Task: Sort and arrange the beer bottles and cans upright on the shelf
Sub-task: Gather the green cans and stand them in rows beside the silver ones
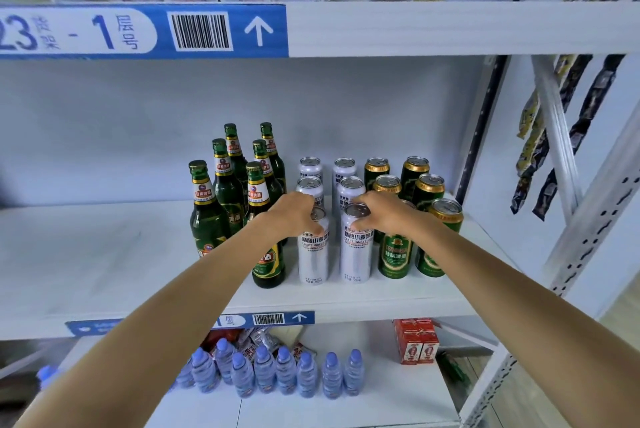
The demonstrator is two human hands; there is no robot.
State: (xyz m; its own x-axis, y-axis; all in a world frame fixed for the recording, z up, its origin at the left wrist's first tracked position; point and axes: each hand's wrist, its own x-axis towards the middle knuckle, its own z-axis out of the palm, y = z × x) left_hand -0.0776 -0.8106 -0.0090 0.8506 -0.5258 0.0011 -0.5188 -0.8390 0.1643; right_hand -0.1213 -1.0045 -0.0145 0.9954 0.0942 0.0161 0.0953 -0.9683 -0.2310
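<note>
1. The shelf (104,254) carries the drinks on its right half; the left half is bare white board running out to the left edge of the view.
2. The front edge of the shelf lies just ahead of the front row, with a narrow strip of open board between the cans and the lip.
3. On the right, a slanted metal upright (568,237) closes that end, near the outermost green can (440,240).
4. Overhead, the upper shelf beam (450,28) with its blue label (138,31) leaves clear height above the bottle tops.
5. Green beer bottles (207,216) stand upright in two files at the left of the group, silver cans (348,190) upright in two files in the middle, green cans in two files at the right.
6. The left hand (294,216) reaches in from below, wrist low, its grip curled over the top of the front left silver can (313,254), thumb down its side.
7. The right hand (388,216) reaches in likewise, its grip clamped round the rim of the front right silver can (356,251).
8. Both front cans stand upright on the shelf, just beside each other.
</note>
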